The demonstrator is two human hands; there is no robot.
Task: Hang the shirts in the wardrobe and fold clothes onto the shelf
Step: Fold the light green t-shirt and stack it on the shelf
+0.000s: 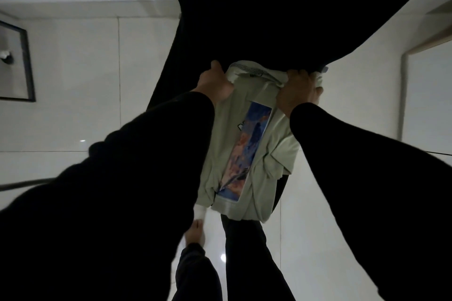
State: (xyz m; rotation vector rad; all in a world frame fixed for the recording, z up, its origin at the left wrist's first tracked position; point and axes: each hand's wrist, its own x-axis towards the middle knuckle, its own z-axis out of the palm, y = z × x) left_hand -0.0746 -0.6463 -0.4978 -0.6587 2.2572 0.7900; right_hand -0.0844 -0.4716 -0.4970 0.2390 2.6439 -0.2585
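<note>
A pale green T-shirt (266, 161) with a tall blue and orange print hangs in front of me, collar up. My left hand (214, 83) grips its left shoulder next to the collar. My right hand (299, 91) is closed on its right shoulder. A large black garment (281, 12) drapes down over the top of the shirt and hides what lies behind it. No hanger, wardrobe or shelf can be made out.
Glossy white floor tiles (73, 105) spread all around. My legs in dark trousers and a bare foot (194, 231) are below the shirt. A dark framed panel (22, 66) stands at the far left, a pale door frame (406, 95) at the right.
</note>
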